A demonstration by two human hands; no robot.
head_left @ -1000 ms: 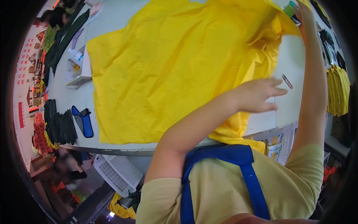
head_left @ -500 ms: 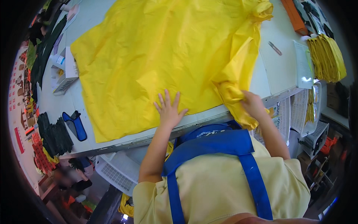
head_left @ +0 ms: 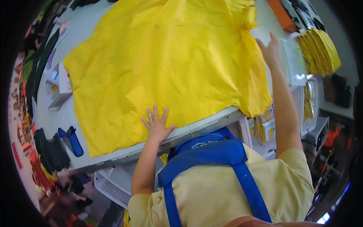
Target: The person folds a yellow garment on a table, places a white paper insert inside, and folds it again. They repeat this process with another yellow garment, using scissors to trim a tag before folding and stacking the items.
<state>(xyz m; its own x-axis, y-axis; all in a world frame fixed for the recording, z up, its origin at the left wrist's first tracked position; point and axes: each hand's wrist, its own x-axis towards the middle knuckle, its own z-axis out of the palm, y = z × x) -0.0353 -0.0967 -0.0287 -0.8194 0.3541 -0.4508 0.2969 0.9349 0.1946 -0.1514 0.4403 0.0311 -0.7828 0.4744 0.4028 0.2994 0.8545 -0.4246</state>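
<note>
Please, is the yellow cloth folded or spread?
Spread: the yellow cloth lies wide across the table, the left hand flat on it; its right side is rumpled.

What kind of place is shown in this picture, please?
Probably a garment or packing workshop: a large yellow sheet lies spread on a white worktable, with a stack of yellow pieces at the right and a dark pile at the left.

The yellow cloth [head_left: 170, 68] runs out past the top edge and hides the bench [head_left: 85, 26] beneath it. Whether the right hand [head_left: 270, 52] touches the cloth's side cannot be told. The bench partly covers the white basket [head_left: 113, 189]; a person [head_left: 70, 200] at lower left is blurred.
</note>
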